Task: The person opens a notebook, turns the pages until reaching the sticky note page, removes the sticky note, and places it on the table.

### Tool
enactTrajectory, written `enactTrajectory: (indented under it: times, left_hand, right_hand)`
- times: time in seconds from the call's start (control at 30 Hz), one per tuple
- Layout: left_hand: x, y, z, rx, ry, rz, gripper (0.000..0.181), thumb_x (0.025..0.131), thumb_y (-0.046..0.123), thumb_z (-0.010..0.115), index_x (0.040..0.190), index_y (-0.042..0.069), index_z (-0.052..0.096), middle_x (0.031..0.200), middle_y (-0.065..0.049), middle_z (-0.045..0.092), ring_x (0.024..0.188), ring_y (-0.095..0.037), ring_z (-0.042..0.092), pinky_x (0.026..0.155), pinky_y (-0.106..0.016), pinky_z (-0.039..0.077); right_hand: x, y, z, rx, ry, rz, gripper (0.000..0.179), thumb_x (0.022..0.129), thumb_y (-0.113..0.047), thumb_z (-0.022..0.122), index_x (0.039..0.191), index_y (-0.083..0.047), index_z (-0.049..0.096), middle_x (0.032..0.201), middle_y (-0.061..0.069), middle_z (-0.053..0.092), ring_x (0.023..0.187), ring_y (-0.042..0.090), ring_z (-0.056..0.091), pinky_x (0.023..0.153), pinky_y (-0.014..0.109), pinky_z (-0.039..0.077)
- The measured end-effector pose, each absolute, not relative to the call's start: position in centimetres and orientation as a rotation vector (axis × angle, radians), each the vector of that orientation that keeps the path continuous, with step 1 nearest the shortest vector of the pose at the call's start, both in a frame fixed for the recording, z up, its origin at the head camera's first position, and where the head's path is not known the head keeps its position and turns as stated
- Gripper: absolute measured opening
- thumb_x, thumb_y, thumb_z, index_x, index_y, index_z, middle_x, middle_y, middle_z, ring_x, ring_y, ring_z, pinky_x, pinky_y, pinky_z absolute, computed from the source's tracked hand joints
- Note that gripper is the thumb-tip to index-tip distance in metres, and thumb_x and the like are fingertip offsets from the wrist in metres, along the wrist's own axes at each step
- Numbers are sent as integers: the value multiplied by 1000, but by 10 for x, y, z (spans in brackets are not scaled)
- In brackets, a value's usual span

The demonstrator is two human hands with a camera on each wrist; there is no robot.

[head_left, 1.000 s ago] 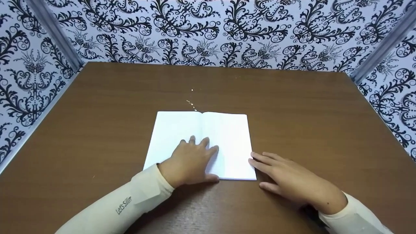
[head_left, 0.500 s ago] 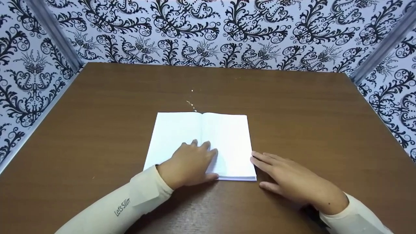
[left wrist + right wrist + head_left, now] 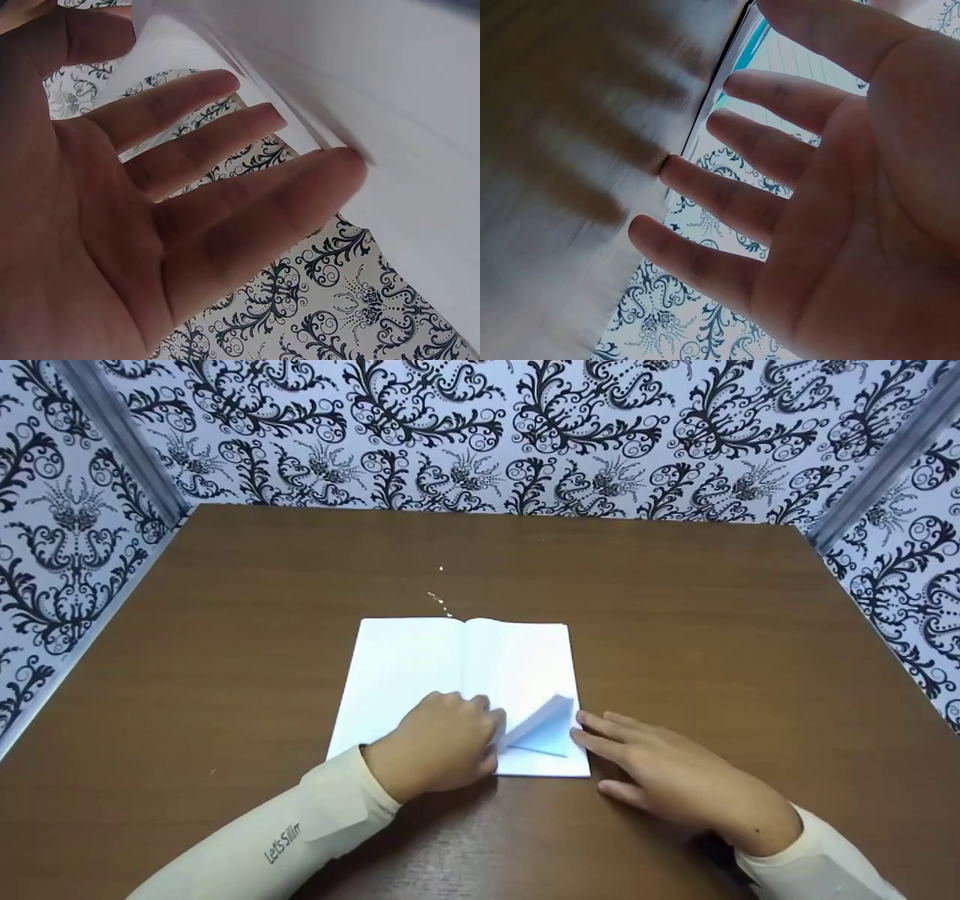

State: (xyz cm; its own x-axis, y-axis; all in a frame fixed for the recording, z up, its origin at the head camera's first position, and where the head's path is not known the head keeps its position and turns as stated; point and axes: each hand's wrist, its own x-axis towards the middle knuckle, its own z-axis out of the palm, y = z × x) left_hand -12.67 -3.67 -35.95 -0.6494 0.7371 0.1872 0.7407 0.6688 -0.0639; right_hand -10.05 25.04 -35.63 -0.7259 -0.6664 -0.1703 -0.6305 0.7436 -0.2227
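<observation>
An open notebook with white pages lies on the brown table. In the head view my left hand is over its lower middle, fingers curled and thumb drawn in, pinching a page. That page's lower right corner stands up in a fold with a bluish shaded underside. Seen from the left wrist, the fingers reach against white paper; the exact pinch is unclear. My right hand rests on the table with straight fingers, fingertips at the notebook's right edge. The right wrist view shows faint ruled lines on a page.
Small pale scraps lie on the table just beyond the notebook's spine. Walls with black floral patterns rise behind and on both sides of the table.
My left hand's spread fingers have curled in on the page. The page's lower right corner has lifted and folded up. The right hand has stayed almost in place.
</observation>
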Motion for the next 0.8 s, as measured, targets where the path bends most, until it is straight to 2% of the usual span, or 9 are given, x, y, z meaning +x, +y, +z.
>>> enactTrajectory:
  times: [0.5,0.8]
  left_hand:
    - [-128,-31,-367,-1157,-2622,50,19,90,30,67,83,12,70,69,-3,66,51,-14,56,46,-31,50]
    - [-130,-29,-362,-1096,-2559,50,14,91,21,64,80,14,69,63,-2,63,46,-11,49,40,-29,45]
  right_hand:
    - [-101,250,-358,-1028,2715,-205,58,98,-32,63,150,-15,46,158,9,41,141,45,41,105,64,41]
    - [-101,248,-359,-1048,2736,-190,57,97,-32,64,149,-14,48,158,9,42,140,43,43,107,60,41]
